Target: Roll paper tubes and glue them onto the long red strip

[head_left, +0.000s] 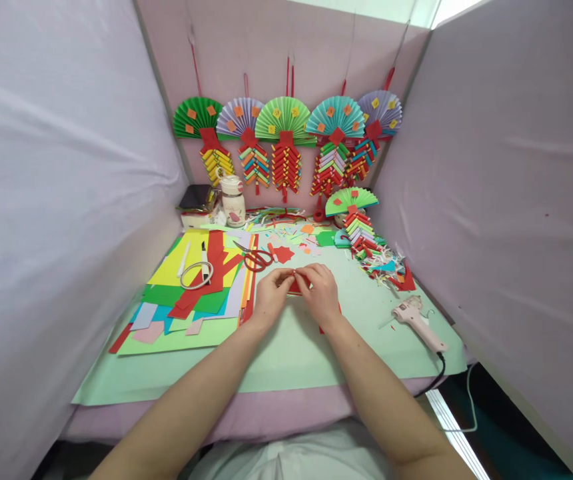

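My left hand (270, 293) and my right hand (321, 291) meet over the middle of the pale green table cover (286, 360). Both pinch a small piece of red paper (296, 285) between their fingertips, just above the table. A bit more red paper shows under my right wrist. Red-handled scissors (256, 259) lie just beyond my left hand, and a red cut-out shape (282, 254) lies beyond the fingers.
A stack of coloured paper sheets (191, 293) with a tape ring (196, 275) lies left. A glue gun (416, 319) with its cord rests at right. Paper scraps (381, 263), a finished fan ornament (352, 210), a jar (233, 198) and hanging fan decorations (286, 133) fill the back.
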`<state>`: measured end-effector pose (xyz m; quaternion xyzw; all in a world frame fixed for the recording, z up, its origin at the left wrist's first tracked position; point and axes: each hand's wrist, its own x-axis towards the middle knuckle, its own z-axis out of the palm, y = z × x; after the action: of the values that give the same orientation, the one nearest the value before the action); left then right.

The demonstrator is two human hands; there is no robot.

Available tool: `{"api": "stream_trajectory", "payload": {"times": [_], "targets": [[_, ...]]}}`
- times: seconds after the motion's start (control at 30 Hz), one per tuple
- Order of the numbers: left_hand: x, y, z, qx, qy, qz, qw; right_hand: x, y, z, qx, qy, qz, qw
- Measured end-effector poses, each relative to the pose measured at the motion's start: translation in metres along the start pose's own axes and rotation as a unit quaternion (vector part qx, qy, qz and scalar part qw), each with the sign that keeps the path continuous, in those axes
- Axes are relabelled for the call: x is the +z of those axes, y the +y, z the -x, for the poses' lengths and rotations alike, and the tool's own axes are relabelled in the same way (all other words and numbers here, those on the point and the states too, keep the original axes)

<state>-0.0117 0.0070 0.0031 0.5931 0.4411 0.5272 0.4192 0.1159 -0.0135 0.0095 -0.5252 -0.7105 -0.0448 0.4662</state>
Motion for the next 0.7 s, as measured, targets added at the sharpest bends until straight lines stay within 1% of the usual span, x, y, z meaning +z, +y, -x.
{"api": "stream_trajectory", "payload": {"times": [0.13, 0.3, 0.4, 0.53, 0.7], "targets": [[0.000, -0.005, -0.002, -0.007, 0.000, 0.010, 1.000, 0.001, 0.001, 0.001, -0.002, 0.004, -0.003, 1.000], [-0.001, -0.003, -0.001, 0.010, 0.009, -0.008, 1.000, 0.002, 0.003, 0.002, -0.008, 0.002, 0.003, 1.000], [0.000, 0.000, 0.001, 0.041, 0.012, -0.016, 0.999, 0.002, 0.003, 0.002, -0.012, 0.003, 0.008, 1.000], [-0.001, 0.002, 0.002, 0.095, 0.012, -0.058, 0.994, 0.002, 0.003, 0.002, -0.014, 0.005, 0.016, 1.000], [-0.003, 0.005, 0.003, 0.121, 0.002, -0.085, 0.989, 0.003, 0.003, 0.002, -0.008, 0.004, 0.026, 1.000]]}}
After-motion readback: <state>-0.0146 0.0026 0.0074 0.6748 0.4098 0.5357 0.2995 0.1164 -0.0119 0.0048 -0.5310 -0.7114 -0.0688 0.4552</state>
